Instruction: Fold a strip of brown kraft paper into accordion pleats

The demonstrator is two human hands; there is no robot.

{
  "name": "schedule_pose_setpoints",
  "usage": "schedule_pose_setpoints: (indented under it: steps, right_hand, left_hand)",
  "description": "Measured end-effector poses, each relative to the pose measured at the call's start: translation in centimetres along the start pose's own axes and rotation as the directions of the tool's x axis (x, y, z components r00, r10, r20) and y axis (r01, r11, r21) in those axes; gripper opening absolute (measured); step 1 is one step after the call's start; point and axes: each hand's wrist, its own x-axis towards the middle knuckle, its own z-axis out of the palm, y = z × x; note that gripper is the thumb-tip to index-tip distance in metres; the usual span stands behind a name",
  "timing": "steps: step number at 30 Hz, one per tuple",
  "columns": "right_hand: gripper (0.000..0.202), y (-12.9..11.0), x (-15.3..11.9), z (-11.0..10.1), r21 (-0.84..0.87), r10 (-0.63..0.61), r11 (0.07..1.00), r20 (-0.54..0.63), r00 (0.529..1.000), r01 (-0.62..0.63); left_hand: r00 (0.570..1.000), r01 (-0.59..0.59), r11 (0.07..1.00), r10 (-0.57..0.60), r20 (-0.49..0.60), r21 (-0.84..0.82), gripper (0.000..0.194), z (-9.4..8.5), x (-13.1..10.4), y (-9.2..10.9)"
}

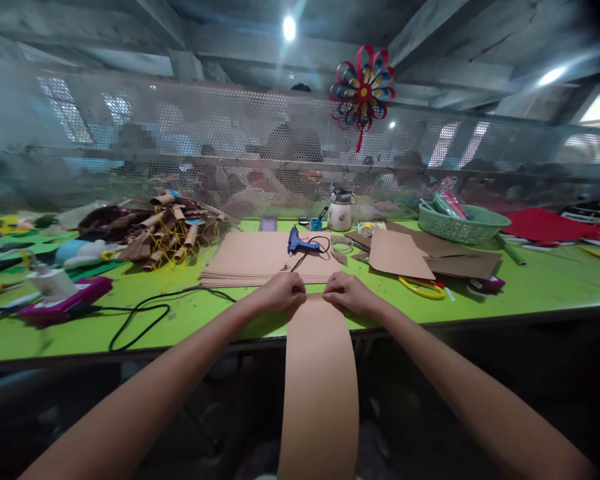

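Note:
A long strip of brown card [321, 380] hangs over the near edge of the green table and curves down toward me. My left hand [284, 291] pinches its far left corner, fingers closed. At the far right corner my right hand [349, 293] is closed on the same strip. Just beyond both hands lies a stack of brown card sheets [250, 257], with a blue glue gun [300, 243] resting on top and its black cable trailing between the sheets and my hands.
A purple power strip [70, 300] and looping black cable are at left, below a heap of brown paper rolls [173, 230]. Yellow-handled scissors [423, 288], loose card [400, 253] and a green basket [463, 223] are at right. People sit behind the mesh screen [205, 127].

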Motion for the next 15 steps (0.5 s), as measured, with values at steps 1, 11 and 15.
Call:
schedule_pose_setpoints:
  steps: [1, 11, 15]
  right_hand:
    - [0.008, 0.12, -0.03, 0.15, -0.031, -0.025, 0.999, -0.011, 1.000, 0.025]
    - [0.003, -0.17, -0.31, 0.16, -0.095, -0.129, 0.987, 0.013, 0.992, 0.130]
    - [0.003, 0.00, -0.33, 0.14, -0.165, -0.205, 0.964, 0.041, 0.978, 0.209]
  left_hand:
    - [0.999, -0.043, 0.998, 0.042, 0.017, 0.048, 0.017, 0.07, -0.04, -0.10]
    - [0.986, -0.121, 0.981, 0.101, 0.133, 0.150, 0.012, -0.32, 0.29, 0.07]
    - [0.979, -0.143, 0.980, 0.118, 0.167, 0.141, 0.011, -0.33, 0.41, -0.32]
